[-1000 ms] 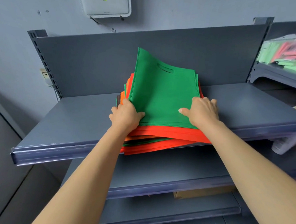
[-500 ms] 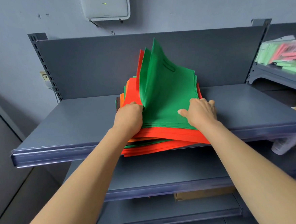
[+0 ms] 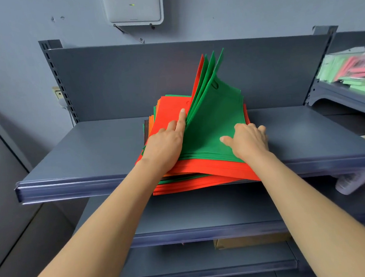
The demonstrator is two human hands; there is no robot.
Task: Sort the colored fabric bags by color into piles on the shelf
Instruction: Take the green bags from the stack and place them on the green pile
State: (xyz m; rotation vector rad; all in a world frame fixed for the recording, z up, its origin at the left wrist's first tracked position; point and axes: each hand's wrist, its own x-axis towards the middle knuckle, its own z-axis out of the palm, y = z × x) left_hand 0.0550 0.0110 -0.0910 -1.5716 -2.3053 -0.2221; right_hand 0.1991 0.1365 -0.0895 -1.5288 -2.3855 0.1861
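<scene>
Left hand (image 3: 166, 145) index straight on the red bag (image 3: 168, 109), green bags (image 3: 210, 119) fanned beside it; right hand (image 3: 249, 141) flat, pressing them.

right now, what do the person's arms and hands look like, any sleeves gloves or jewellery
Both forearms are bare, with no sleeve in view up to the frame edge. The left hand and right hand wear no gloves, and no ring, watch or bracelet shows on either. The visible nails look short and plain.
</scene>
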